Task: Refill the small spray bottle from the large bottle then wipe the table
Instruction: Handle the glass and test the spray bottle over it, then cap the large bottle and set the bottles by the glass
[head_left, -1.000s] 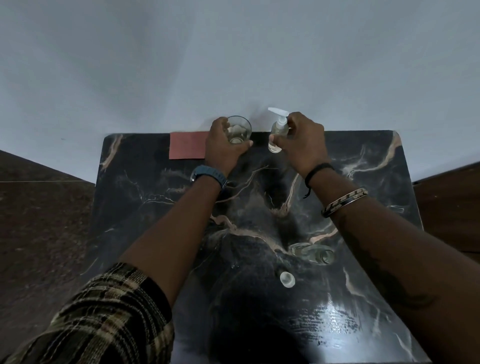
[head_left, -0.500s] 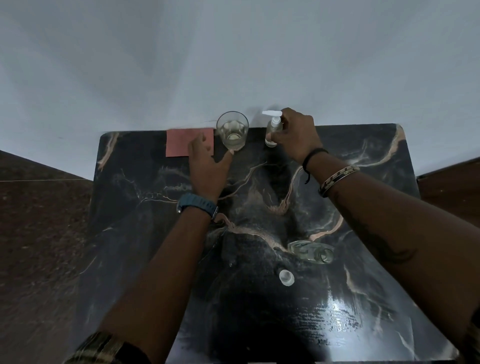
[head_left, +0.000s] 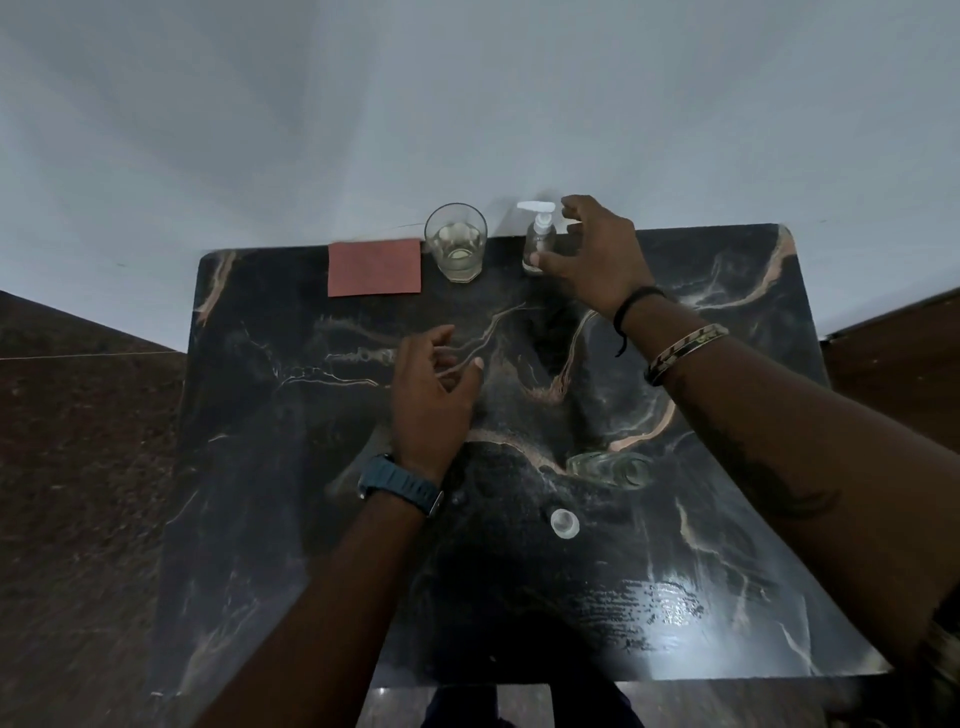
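On the black marble table (head_left: 291, 467), a small round clear cap (head_left: 564, 523) lies nearest, a clear glass bottle (head_left: 610, 469) on its side beyond. The left hand (head_left: 431, 395) hovers loosely curled, empty. At the far edge by the pale wall: pink cloth (head_left: 374, 267), drinking glass (head_left: 456, 241), small pump bottle (head_left: 540, 239); the right hand (head_left: 597, 254) is spread just beside it, thumb near its base.

Black table (head_left: 311, 467) with pale pink veins, pink cloth (head_left: 374, 267), blue watch strap (head_left: 397, 483)

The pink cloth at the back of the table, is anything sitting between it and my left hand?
Nothing visible does. Only bare table lies between the left hand and the pink cloth. The glass stands beside the cloth, off that path.
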